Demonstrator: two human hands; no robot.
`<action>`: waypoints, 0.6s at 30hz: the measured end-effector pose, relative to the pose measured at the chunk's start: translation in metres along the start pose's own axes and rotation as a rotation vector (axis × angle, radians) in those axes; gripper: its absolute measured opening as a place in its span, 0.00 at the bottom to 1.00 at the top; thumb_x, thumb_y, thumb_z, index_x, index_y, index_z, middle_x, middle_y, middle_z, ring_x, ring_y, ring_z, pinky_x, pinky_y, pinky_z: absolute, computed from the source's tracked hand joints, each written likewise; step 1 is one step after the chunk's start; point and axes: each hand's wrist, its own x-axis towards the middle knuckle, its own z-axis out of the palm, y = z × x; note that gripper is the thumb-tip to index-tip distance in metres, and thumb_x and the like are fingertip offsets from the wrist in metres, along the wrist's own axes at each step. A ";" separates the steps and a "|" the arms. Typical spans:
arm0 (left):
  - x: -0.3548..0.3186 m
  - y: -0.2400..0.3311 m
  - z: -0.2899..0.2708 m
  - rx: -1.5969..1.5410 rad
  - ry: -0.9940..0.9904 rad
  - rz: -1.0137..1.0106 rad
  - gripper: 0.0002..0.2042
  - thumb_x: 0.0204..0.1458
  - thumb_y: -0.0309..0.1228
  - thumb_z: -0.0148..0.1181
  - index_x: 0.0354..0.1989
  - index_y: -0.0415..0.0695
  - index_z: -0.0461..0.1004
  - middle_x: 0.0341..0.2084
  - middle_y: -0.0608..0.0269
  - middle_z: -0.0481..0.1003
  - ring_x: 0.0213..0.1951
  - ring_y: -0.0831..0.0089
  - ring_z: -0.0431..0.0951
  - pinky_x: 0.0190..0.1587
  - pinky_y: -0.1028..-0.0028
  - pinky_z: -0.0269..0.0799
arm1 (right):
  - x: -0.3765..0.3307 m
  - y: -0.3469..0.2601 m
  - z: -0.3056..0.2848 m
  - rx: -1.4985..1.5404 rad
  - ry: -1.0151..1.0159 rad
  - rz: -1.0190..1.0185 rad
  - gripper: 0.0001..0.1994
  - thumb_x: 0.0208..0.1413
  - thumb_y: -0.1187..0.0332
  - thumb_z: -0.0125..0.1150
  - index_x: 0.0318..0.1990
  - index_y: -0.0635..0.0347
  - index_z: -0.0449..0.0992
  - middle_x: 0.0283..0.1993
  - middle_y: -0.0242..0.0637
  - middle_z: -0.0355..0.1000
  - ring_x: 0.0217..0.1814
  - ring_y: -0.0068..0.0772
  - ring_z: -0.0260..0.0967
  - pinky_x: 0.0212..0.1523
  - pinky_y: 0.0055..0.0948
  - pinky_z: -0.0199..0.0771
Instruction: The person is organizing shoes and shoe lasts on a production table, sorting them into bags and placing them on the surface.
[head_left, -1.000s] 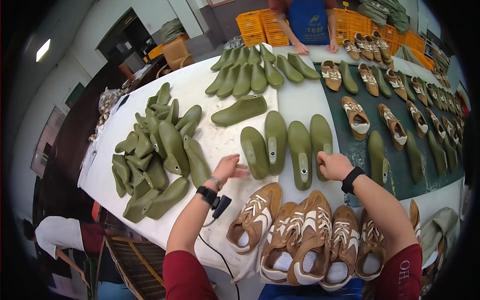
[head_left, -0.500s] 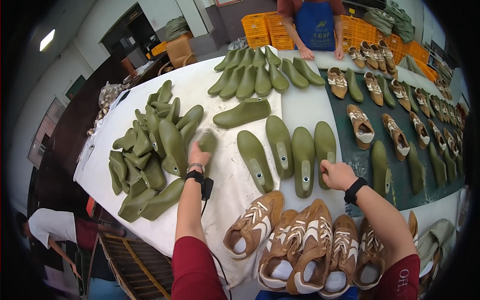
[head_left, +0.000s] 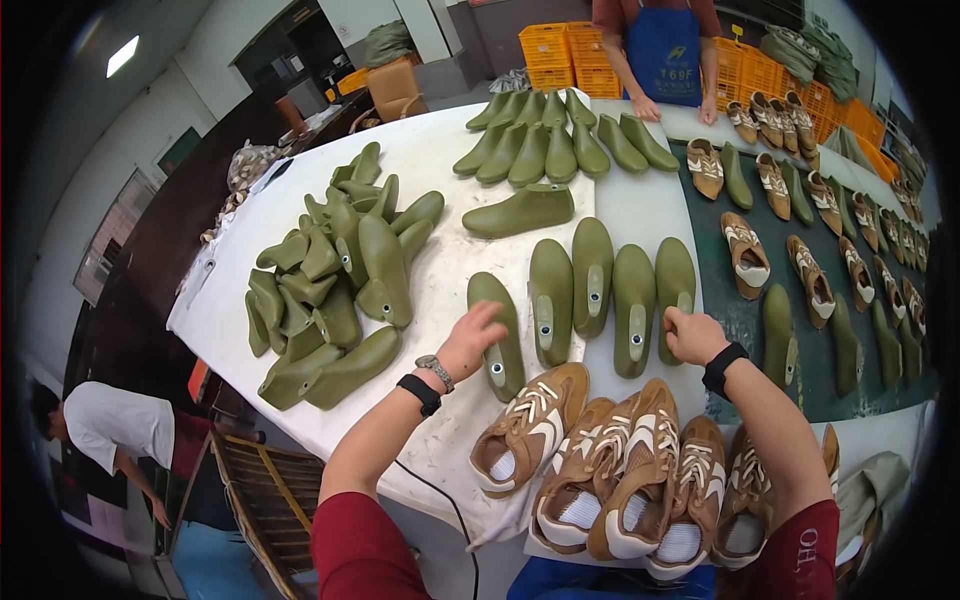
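Note:
Several green shoe lasts lie side by side in a row before me, soles up. My left hand (head_left: pixel 468 343) is at the leftmost green shoe last (head_left: pixel 508 363), fingers spread and thumb apart, reaching over its middle. At the row's right end, my right hand (head_left: pixel 694 337) has its fingers curled against the lower part of another green shoe last (head_left: pixel 675 268); the exact contact of the fingertips is hidden. Below the row stand several brown-and-white sneakers (head_left: pixel 533 425), laced, some showing white lining inside.
A heap of green lasts (head_left: pixel 335 260) covers the white table's (head_left: pixel 225 330) left side. More lasts (head_left: pixel 527 150) stand in rows at the back, with one last (head_left: pixel 520 211) lying apart. Sneakers and lasts line a green board (head_left: pixel 725 370) at right. A person in a blue apron (head_left: pixel 663 60) stands across.
My left hand has moved right from beside the heap, bringing a last to the left end of the row; its fingers have spread. My right hand stays at the rightmost last.

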 end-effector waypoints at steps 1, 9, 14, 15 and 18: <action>-0.010 -0.006 0.004 -0.170 0.135 -0.266 0.23 0.36 0.14 0.51 0.43 0.49 0.68 0.50 0.56 0.62 0.56 0.57 0.58 0.59 0.61 0.53 | 0.000 -0.001 0.001 0.010 0.009 -0.011 0.07 0.46 0.66 0.51 0.34 0.52 0.67 0.25 0.44 0.71 0.30 0.49 0.69 0.33 0.44 0.69; 0.012 0.033 0.015 -1.111 -0.002 -0.791 0.50 0.46 0.43 0.62 0.63 0.34 0.27 0.60 0.44 0.49 0.61 0.65 0.52 0.61 0.71 0.49 | 0.001 0.004 0.002 -0.010 0.026 -0.008 0.06 0.46 0.66 0.52 0.33 0.51 0.66 0.24 0.45 0.71 0.29 0.51 0.69 0.32 0.45 0.69; 0.025 -0.027 0.011 -0.704 0.056 -0.919 0.43 0.45 0.43 0.62 0.62 0.35 0.43 0.58 0.46 0.56 0.59 0.62 0.56 0.60 0.69 0.50 | -0.002 0.004 0.000 -0.018 0.020 0.026 0.07 0.46 0.66 0.52 0.34 0.51 0.66 0.24 0.45 0.70 0.29 0.51 0.69 0.32 0.45 0.69; 0.014 -0.054 0.010 -0.196 0.361 -0.836 0.36 0.43 0.43 0.63 0.58 0.36 0.55 0.55 0.45 0.60 0.57 0.56 0.59 0.59 0.66 0.54 | -0.001 0.002 0.000 -0.018 0.021 0.028 0.07 0.46 0.66 0.52 0.34 0.51 0.66 0.24 0.45 0.70 0.29 0.51 0.69 0.32 0.45 0.69; -0.036 -0.132 -0.021 0.333 0.696 -0.982 0.34 0.37 0.35 0.64 0.54 0.37 0.58 0.51 0.46 0.63 0.54 0.50 0.59 0.58 0.60 0.53 | 0.000 -0.005 -0.001 -0.024 0.008 0.026 0.07 0.46 0.66 0.52 0.34 0.51 0.66 0.24 0.45 0.70 0.29 0.51 0.69 0.32 0.46 0.69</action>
